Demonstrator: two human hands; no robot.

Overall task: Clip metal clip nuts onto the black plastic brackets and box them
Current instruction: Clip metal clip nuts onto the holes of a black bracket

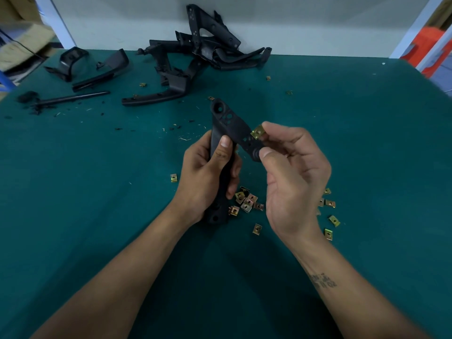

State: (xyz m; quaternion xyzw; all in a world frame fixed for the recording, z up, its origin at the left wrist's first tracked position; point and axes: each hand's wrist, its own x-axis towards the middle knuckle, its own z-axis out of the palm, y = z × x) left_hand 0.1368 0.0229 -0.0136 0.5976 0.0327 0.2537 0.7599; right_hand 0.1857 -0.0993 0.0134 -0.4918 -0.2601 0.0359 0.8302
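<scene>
Table (342,123) covered in dark green mat, littered with black shavings; white wall behind, cardboard far left, something orange far right. Left hand (208,177) wraps closed around the lower arm of a black bracket (228,123), held above table centre; that arm's long axis runs near-to-far, the upper arm angles down to the right. Right hand (291,172): thumb and forefinger pinch one brass-coloured clip nut (257,132) against the bracket's right arm edge; other fingers loosely curled. Loose clip nuts (245,200) near the hands, roughly a dozen visible, some hidden. Pile of black brackets (195,57) far centre; exact count unclear.
</scene>
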